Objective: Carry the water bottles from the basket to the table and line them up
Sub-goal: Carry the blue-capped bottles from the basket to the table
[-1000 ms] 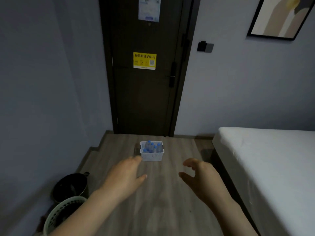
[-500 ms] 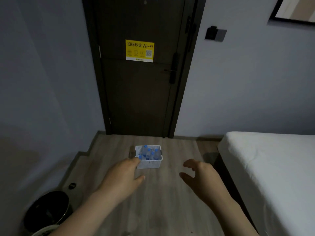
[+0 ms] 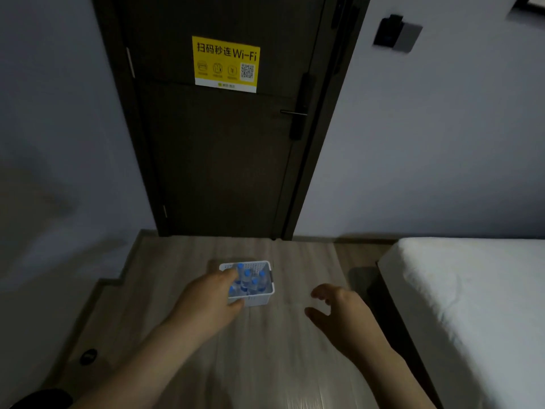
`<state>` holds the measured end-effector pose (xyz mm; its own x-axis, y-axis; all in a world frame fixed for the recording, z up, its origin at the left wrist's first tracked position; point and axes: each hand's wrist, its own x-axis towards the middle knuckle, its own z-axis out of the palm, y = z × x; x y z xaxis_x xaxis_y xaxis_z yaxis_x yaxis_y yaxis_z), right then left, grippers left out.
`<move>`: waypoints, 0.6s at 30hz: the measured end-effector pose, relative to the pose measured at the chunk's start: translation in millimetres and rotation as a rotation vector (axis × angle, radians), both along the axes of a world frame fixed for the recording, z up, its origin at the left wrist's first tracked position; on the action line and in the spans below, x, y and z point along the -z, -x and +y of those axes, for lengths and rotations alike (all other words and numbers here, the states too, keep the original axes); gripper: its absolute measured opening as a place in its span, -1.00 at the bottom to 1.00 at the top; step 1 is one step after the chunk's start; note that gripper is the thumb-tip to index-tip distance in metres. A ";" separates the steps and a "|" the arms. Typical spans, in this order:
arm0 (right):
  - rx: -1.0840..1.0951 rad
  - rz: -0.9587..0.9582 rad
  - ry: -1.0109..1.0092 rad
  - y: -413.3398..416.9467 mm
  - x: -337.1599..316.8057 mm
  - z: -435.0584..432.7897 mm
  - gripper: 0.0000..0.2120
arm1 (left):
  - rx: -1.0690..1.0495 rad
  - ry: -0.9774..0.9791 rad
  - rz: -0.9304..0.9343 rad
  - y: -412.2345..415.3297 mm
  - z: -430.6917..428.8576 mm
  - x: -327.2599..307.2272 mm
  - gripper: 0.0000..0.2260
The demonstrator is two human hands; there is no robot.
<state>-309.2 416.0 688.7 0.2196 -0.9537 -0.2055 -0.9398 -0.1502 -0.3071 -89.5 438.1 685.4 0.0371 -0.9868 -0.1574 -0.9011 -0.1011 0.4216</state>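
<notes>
1. The white basket [image 3: 259, 301] sits on the floor at 12 o'clock, before the door. The water bottles [image 3: 247, 280] stand upright inside it.
2. Left hand [image 3: 206, 302]: fingers nearly straight and empty, overlapping the basket's 9 o'clock edge. Contact cannot be told.
3. Right hand [image 3: 339, 311]: loosely curled and empty, at the basket's 3 o'clock, apart from it.
4. Hazard: the bottles are packed closely. Pulling one out may topple its neighbours or drag the light basket.

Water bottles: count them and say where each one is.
5 bottles, all standing in the white basket on the floor: back left, centre, right, front centre, front left beside the left hand, which may hide more.
</notes>
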 end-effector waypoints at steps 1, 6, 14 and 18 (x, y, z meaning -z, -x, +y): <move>0.000 0.001 -0.007 -1.9 3.0 -12.7 -0.65 | 0.001 -0.007 -0.004 -2.6 -12.3 4.1 -0.63; -0.007 -0.008 -0.016 -6.5 26.6 -82.3 -0.65 | -0.022 -0.029 0.009 -11.5 -77.1 24.6 -0.64; -0.061 -0.013 -0.077 -0.7 74.7 -225.5 -0.66 | -0.126 -0.127 0.067 -13.1 -199.6 68.1 -0.86; -0.077 -0.003 -0.096 1.2 99.8 -295.6 -0.65 | -0.196 -0.223 0.074 -7.1 -255.7 97.2 -0.79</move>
